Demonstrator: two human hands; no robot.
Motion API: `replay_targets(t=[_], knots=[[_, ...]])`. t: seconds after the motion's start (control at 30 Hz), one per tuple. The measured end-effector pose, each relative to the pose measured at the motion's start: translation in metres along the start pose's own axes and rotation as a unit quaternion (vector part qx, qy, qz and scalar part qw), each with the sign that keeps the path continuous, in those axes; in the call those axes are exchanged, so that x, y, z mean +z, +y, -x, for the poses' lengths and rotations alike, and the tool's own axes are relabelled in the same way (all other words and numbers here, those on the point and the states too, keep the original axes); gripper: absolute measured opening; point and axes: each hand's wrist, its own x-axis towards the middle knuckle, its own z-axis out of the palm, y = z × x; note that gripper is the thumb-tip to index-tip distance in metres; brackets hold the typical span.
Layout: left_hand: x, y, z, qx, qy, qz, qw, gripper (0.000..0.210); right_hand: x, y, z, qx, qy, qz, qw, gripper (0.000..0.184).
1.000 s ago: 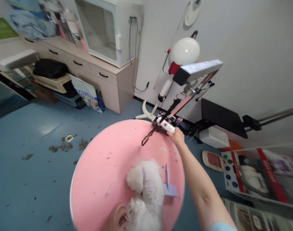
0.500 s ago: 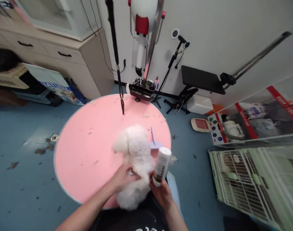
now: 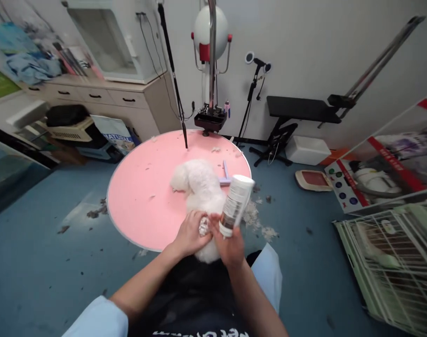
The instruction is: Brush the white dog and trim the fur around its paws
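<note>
Status change: the dog (image 3: 202, 187) remains on the table (image 3: 139, 196), right of its centre, rear end at the near edge. The left hand (image 3: 192, 232) stays at the dog's rear. The right hand (image 3: 230, 245) is no longer at the far edge; it is now close beside the left. The bottle (image 3: 235, 206), a second ago at the tray (image 3: 210, 121) on the far edge, is now over the near right edge, tilted. Effect, as judged: both hands and the bottle share one work area at the dog's rear.

Fingers, left: curled inward against the fur. A pale, crumpled patch (image 3: 204, 226) shows between them; whether it is gripped cannot be told. Fingers, right: closed around the bottle's lower end.

Count, largest to smallest:
- Table: one, round.
- Dog: one.
- Strap (image 3: 175, 79): one, hanging over the far edge.
- Tray: one.
- Hands: two.
- Bottle: one.
- Rake (image 3: 225, 179): one, lying near the right edge, beside the dog.
- Fur tufts (image 3: 216, 150): several, scattered; too small to count.
</note>
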Motion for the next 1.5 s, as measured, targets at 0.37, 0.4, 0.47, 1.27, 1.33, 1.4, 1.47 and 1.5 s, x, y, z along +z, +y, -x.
replay_targets(t=[0.37, 0.4, 0.47, 1.27, 1.33, 1.4, 1.47, 1.5], knots=[[0.022, -0.019, 0.038, -0.203, 0.097, 0.17, 0.959, 0.028, -0.012, 0.027, 0.001, 0.039, 0.011, -0.12, 0.992, 0.051], [0.013, -0.015, 0.036, -0.187, 0.097, 0.15, 0.966, 0.032, -0.012, 0.026, 0.002, 0.047, 0.004, -0.117, 0.992, 0.051], [-0.008, -0.005, 0.028, -0.136, 0.118, 0.089, 0.98, 0.033, -0.012, 0.027, 0.002, 0.057, -0.025, -0.113, 0.992, 0.052], [0.041, 0.011, 0.039, -0.031, 0.111, 0.06, 0.992, 0.037, -0.032, 0.008, 0.015, -0.025, -0.097, 0.063, 0.993, 0.064], [0.043, 0.012, 0.03, -0.077, 0.098, 0.08, 0.989, 0.028, -0.029, 0.021, 0.009, -0.022, -0.082, 0.036, 0.996, 0.068], [0.047, 0.01, 0.021, -0.131, 0.095, 0.078, 0.984, 0.027, -0.028, 0.032, 0.005, -0.022, -0.062, 0.006, 0.998, 0.07], [0.048, 0.006, 0.016, -0.149, 0.09, 0.087, 0.981, 0.022, -0.029, 0.038, 0.004, -0.021, -0.059, -0.02, 0.998, 0.071], [0.047, 0.003, 0.015, -0.141, 0.08, 0.102, 0.981, 0.019, -0.029, 0.038, 0.003, -0.018, -0.061, -0.03, 0.997, 0.071]])
